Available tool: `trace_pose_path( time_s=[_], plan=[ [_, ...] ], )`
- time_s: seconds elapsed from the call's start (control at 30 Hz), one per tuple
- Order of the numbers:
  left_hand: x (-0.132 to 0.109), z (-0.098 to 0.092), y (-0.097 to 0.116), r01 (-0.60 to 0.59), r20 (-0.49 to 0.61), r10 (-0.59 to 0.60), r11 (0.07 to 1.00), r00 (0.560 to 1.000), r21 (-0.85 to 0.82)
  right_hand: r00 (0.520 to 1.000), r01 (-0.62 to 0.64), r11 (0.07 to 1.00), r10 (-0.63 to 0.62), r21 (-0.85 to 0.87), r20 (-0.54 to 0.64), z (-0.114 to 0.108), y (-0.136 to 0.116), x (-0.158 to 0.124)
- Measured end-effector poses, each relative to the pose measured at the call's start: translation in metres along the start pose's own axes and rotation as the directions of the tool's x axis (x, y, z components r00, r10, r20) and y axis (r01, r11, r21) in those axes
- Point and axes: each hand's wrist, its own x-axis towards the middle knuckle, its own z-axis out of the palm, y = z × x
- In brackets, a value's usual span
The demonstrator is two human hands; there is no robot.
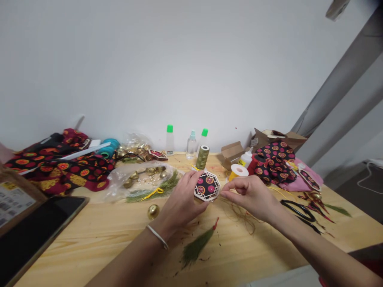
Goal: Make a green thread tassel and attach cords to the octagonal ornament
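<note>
My left hand (188,195) is closed around an octagonal ornament (207,186) with a pale lattice frame and patterned dark cloth inside. Close to the ornament's right edge, the thumb and index finger of my right hand (249,196) pinch together; a thin thread seems to run there, but what lies between the fingertips is too small to make out. Loose thread (249,223) lies on the table under the right hand. Below both hands rests a green tassel (197,245) with a red top loop. A gold bell-like ball (153,211) sits left of my left wrist.
Behind the hands stand an olive thread spool (202,157), a yellow spool (238,171), a glue bottle (246,158) and a clear bottle (191,145). Black scissors (299,211) lie at right. Patterned cloth (72,167), a plastic bag (116,181) and a dark tablet-like slab (44,235) occupy the left.
</note>
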Motion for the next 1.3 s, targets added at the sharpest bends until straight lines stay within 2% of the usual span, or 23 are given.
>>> trace_pose_path(
  time_s=[1.1, 1.3],
  plan=[
    [-0.0003, -0.0014, -0.0005, -0.012, -0.004, 0.012, 1.000, 1.000, 0.026, 1.000, -0.002, 1.000, 0.002, -0.005, -0.017, -0.0025, 0.0014, 0.0015],
    [-0.0001, -0.0012, -0.0010, -0.014, -0.008, 0.014, 1.000, 1.000, 0.028, 1.000, 0.014, 1.000, -0.014, 0.002, -0.019, 0.0028, 0.0026, 0.0016]
  ],
)
